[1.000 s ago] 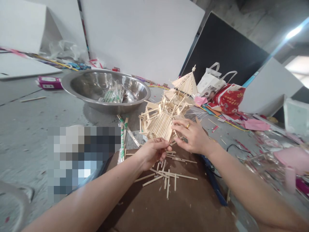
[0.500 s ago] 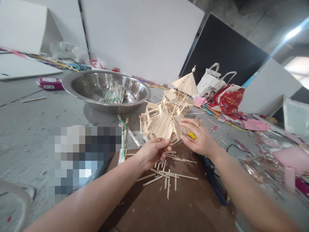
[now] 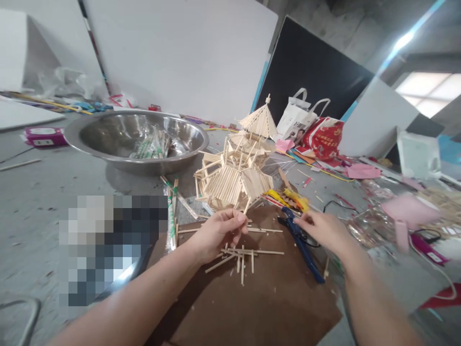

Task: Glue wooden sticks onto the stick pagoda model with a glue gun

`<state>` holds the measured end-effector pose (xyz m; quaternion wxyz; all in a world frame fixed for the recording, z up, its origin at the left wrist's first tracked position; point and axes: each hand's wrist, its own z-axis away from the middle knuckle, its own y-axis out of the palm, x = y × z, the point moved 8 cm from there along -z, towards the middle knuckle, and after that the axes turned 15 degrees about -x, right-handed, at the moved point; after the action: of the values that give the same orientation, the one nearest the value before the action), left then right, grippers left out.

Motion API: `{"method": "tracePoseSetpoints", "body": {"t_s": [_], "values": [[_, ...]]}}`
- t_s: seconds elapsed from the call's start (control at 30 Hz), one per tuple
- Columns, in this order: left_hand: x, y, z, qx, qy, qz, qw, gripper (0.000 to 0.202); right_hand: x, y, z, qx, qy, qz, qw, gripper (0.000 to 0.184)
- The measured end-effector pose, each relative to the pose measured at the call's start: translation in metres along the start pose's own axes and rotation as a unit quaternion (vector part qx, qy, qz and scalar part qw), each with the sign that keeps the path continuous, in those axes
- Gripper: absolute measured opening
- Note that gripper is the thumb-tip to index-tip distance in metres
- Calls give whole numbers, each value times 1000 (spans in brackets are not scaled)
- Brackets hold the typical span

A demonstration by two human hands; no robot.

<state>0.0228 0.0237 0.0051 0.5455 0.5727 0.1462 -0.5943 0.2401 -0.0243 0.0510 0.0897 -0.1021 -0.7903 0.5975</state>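
Observation:
My left hand (image 3: 227, 229) is closed in a pinch on a thin wooden stick (image 3: 247, 205), held upright just in front of a pagoda-like stick model (image 3: 230, 185). The model has slatted panels, an open frame of sticks and a pointed roof (image 3: 260, 122). My right hand (image 3: 322, 233) is beside a long blue tool (image 3: 304, 250) with black parts; its fingers are curled with the tips close together, and anything between them is hidden. Loose cut sticks (image 3: 248, 252) lie crossed on a brown board (image 3: 281, 312) below my left hand.
A steel basin (image 3: 118, 161) with wrapped chopsticks (image 3: 153, 144) stands to the left. Plastic-wrapped chopsticks (image 3: 172, 211) lie by the board. Yellow-handled items (image 3: 288, 196) sit right of the model. Behind are a white bag (image 3: 297, 115) and a red bag (image 3: 322, 137). Pink paper (image 3: 406, 209) lies at right.
My right hand has left the model's side panel and moved right and down to the blue tool. My left hand still pinches near the model's front. The camera view has swung right.

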Motion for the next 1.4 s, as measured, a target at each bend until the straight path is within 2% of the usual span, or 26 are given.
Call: {"method": "tracePoseSetpoints", "body": {"t_s": [0.07,0.13,0.27,0.4,0.47,0.53,0.6,0.67,0.73,0.77,0.83,0.9,0.97,1.03,1.13,1.23,1.33,1.4], "values": [[-8,2,4,1,41,-69,997,21,-4,16,11,50,-1,38,998,40],[-15,4,7,-5,79,-135,988,20,-4,26,19,74,-5,64,995,39],[-26,7,13,-27,139,-224,964,18,-6,34,24,74,2,57,996,27],[-33,15,23,-36,211,-283,935,16,-18,30,21,57,40,16,997,20],[-33,20,29,-31,237,-314,919,16,-21,23,20,46,58,-54,996,18],[-35,29,36,-17,271,-349,897,15,-16,12,19,39,58,-166,984,17],[-39,37,44,-9,311,-371,875,15,-7,-3,19,37,51,-295,953,16],[-43,42,49,-1,339,-372,864,15,-4,-14,16,31,72,-395,915,18],[-46,44,52,3,359,-361,861,15,-4,-19,11,22,96,-452,887,23],[-47,44,52,2,367,-357,859,16,-5,-20,7,12,99,-462,881,26],[-48,42,52,-2,378,-356,855,16,-6,-19,1,-15,87,-432,898,33],[-46,41,50,-1,381,-367,848,18,-11,-17,-4,-52,78,-339,936,38],[-44,39,48,1,377,-384,843,19,-16,-15,-7,-82,82,-224,968,33],[-42,37,46,-4,376,-399,837,19,-17,-16,-9,-107,73,-131,983,27],[-42,37,46,-4,387,-415,823,19,-11,-23,-10,-161,24,-58,985,31],[-44,39,50,3,407,-416,814,19,-7,-32,-7,-207,3,-46,977,44],[-49,41,56,-5,425,-405,809,16,-5,-40,0,-200,14,-80,976,39],[-54,41,63,-19,445,-395,803,14,-8,-45,4,-182,46,-143,972,30]]}}
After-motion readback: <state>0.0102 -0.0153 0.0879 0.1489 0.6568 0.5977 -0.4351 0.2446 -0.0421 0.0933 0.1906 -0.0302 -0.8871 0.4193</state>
